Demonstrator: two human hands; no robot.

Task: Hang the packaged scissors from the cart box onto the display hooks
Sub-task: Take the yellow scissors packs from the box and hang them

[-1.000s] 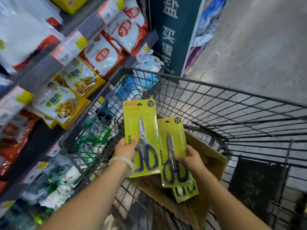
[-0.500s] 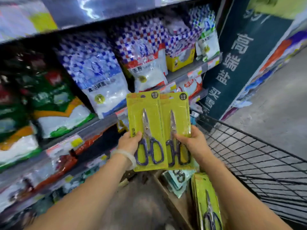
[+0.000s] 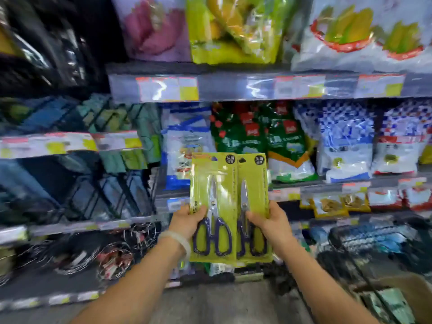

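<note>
Two yellow-green scissor packs stand upright side by side in front of the shelves, each showing steel blades and dark blue handles. My left hand (image 3: pixel 188 219) grips the left scissor pack (image 3: pixel 214 183) by its left edge. My right hand (image 3: pixel 272 222) grips the right scissor pack (image 3: pixel 253 181) by its right edge, thumb across the front. The cardboard cart box (image 3: pixel 402 291) sits at the lower right with more packs inside. No display hooks can be made out in this blurred view.
Shelves (image 3: pixel 233 87) of bagged food with price strips fill the view ahead. Dark wire racks (image 3: pixel 77 190) stand at the left, and coiled wire goods (image 3: pixel 77 253) lie on a low shelf. The dark cart rim (image 3: pixel 350 267) is at the lower right. Grey floor lies below.
The view has swung left and up from the cart to face the shelves. Both hands have carried the two packs up and away from the box, side by side.
</note>
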